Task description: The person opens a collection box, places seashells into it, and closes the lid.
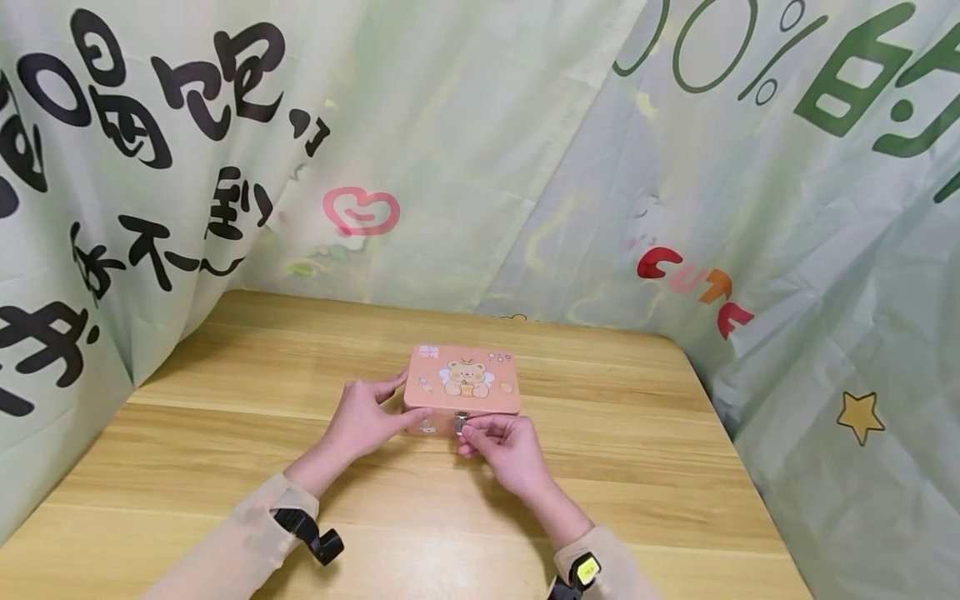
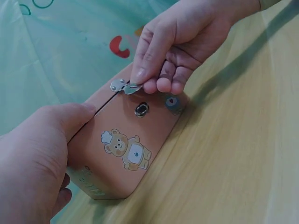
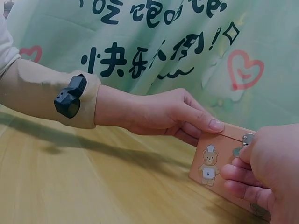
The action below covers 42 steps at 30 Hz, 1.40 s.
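A pink tin box (image 1: 465,379) with a bear picture on its lid rests on the table, lid down flush. My left hand (image 1: 363,421) grips its left end, thumb along the front upper edge and fingers behind. At the front, my right hand (image 1: 510,450) pinches the metal latch (image 2: 132,88) between thumb and index finger. In the left wrist view the latch flap stands lifted away from the oval metal catch (image 2: 141,109) below it. A bear in a chef's hat (image 3: 209,165) is printed on the box's front. The right index fingertip is partly hidden.
The wooden table (image 1: 622,483) extends around the box on all sides. Printed cloth curtains (image 1: 450,167) hang behind it and along both sides. Each wrist carries a strapped black camera (image 1: 311,533).
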Available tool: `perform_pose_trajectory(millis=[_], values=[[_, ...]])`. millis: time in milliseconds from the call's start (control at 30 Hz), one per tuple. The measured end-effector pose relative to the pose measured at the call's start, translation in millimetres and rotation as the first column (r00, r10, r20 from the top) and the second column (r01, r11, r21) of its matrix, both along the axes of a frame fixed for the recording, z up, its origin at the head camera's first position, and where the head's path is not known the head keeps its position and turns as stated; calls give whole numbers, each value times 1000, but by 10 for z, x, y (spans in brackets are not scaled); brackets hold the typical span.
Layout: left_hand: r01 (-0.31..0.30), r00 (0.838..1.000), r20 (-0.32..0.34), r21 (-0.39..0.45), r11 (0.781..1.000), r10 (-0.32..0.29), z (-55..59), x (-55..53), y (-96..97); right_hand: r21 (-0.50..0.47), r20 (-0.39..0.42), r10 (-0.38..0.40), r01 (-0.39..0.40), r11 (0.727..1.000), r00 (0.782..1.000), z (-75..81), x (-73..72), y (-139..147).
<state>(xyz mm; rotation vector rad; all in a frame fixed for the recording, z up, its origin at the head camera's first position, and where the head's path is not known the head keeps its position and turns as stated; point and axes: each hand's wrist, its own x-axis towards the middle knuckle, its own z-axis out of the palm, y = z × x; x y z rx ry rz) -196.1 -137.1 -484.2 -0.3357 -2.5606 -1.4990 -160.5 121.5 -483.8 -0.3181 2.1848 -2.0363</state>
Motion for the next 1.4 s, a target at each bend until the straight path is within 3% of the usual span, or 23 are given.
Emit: perform_pose_trajectory(millis=[267, 633, 1033, 1400], values=[[2, 1000, -25, -39, 999, -3, -37, 33, -19, -7, 21, -19, 19, 1000, 1000, -56, 41, -16], [7, 998, -58, -57, 998, -10, -60, 50, -38, -16, -22, -26, 25, 1000, 999, -144, 60, -50], [9, 998, -58, -65, 998, -12, -56, 75, -37, 25, -25, -144, 144, 989, 989, -163, 96, -115], [17, 999, -37, -41, 999, -18, -60, 82, -54, 26, -6, -193, 193, 981, 981, -129, 135, -111]])
